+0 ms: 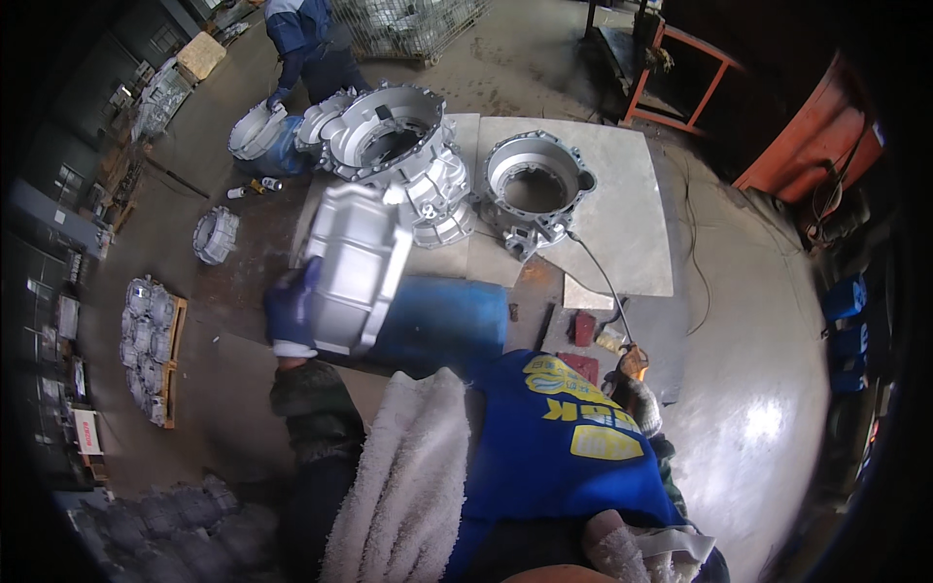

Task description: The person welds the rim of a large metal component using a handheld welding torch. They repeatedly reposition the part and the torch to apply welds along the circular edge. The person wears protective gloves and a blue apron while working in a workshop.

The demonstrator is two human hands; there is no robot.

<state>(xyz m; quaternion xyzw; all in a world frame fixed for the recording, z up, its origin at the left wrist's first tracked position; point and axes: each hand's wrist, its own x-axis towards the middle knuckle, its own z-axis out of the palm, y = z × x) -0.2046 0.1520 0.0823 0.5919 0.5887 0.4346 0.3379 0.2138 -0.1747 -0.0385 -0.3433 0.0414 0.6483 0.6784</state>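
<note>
My left hand (293,306), in a dark blue glove, grips the left side of a ribbed cast-metal housing (358,266), tilted up and slightly blurred. My right hand (633,372), gloved, is closed around the orange handle of a tool (635,360) with a long thin shaft. The shaft's far end reaches the lower edge of a round cast-metal housing (539,175) on the bench. Left of that one, larger round housings (393,131) are stacked, just beyond the held piece. A blue drum (452,313) lies between me and the bench sheets.
Pale sheets (627,211) cover the bench, with dark red blocks (584,329) near my right hand. A co-worker (310,44) handles another housing (255,131) at the far left. A wire-mesh cage (415,29) and an orange metal frame (678,80) stand beyond; castings lie on a pallet (176,361).
</note>
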